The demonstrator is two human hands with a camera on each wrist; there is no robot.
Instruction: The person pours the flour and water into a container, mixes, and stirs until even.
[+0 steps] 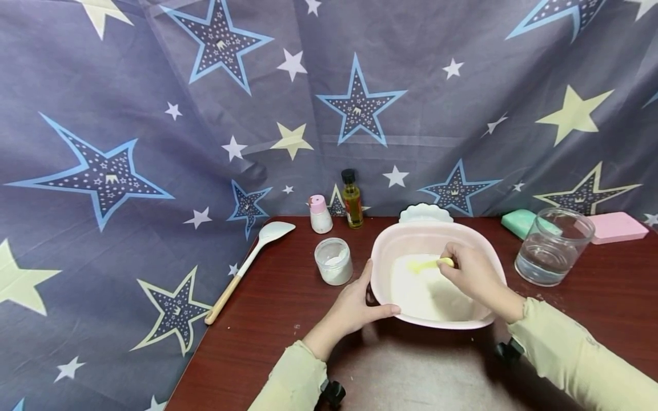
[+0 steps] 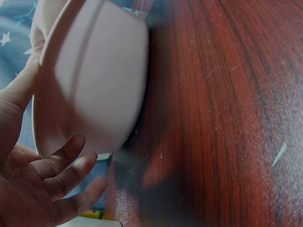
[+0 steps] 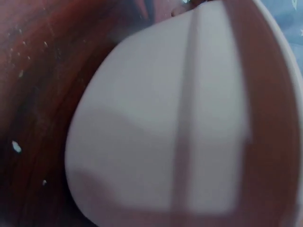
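A pale pink basin [image 1: 411, 237] stands on the table with a layer of white contents [image 1: 416, 294] in it. My left hand [image 1: 354, 308] steadies its left side, thumb at the near rim and index finger along the wall. In the left wrist view the other fingers [image 2: 66, 182] spread loosely beside the basin's outer wall [image 2: 99, 80]. Over the basin, my right hand [image 1: 470, 271] grips the handle of a small yellow spoon [image 1: 424, 265], whose head dips into the white contents. Only the basin's outside [image 3: 137, 127] fills the right wrist view; that hand is hidden there.
Left of the basin are an open jar of white powder [image 1: 334, 268], a pink-capped shaker [image 1: 320, 214], an oil bottle [image 1: 352, 200] and a long spatula [image 1: 252, 262]. A glass of water [image 1: 547, 257], green block [image 1: 519, 222] and pink block [image 1: 617, 227] stand right. A scalloped white item [image 1: 425, 213] shows behind.
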